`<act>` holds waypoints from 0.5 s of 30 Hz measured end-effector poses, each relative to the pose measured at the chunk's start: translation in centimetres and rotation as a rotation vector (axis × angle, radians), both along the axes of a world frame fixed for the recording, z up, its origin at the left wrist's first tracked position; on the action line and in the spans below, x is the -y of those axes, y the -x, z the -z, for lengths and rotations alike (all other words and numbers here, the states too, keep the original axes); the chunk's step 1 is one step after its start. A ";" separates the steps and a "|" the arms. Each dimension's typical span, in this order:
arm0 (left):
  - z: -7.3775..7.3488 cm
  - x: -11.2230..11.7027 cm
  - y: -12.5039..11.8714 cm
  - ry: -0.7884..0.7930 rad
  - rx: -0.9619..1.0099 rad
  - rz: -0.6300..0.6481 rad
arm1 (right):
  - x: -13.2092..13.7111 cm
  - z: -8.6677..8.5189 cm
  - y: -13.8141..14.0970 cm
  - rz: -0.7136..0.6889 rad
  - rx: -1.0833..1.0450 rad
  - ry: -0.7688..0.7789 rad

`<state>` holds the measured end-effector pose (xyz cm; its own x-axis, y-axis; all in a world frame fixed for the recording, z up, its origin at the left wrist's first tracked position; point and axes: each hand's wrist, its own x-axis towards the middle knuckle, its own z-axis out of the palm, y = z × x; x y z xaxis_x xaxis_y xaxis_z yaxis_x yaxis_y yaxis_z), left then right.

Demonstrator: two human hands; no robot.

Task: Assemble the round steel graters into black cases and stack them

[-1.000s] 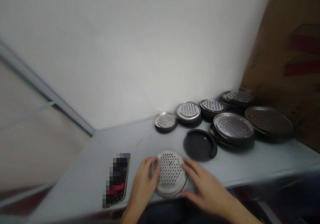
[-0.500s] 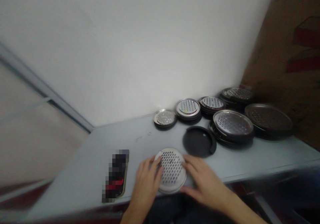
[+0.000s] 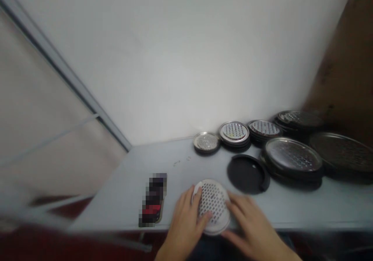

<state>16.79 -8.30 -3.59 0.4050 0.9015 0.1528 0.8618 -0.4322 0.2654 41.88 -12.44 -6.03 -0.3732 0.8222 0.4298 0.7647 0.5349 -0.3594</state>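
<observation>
A round perforated metal disc (image 3: 214, 204), pale and dotted with slots, is held between my hands at the table's front edge. My left hand (image 3: 188, 218) grips its left rim, the thumb lying over the perforated face. On the other side, my right hand (image 3: 250, 218) has its fingers on the right rim and its thumb by the lower edge. Just beyond my right hand lies a black round dish (image 3: 247, 174) with a raised rim along its far and right sides.
Stacks of round perforated metal discs with black undersides stand along the back and right, including a small stack (image 3: 206, 142), a taller one (image 3: 234, 134) and a large one (image 3: 293, 160). A blurred-out phone-like object (image 3: 154, 200) lies left on the table (image 3: 125, 187). Behind rises a white wall (image 3: 189, 58).
The view has swung left, so everything sits further right in the picture. My left thumb has come further across the disc; both hands still hold it.
</observation>
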 end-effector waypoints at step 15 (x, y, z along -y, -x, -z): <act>3.3 1.2 2.2 0.047 -0.018 0.218 | -2.0 -0.8 -5.8 0.390 -0.006 -0.133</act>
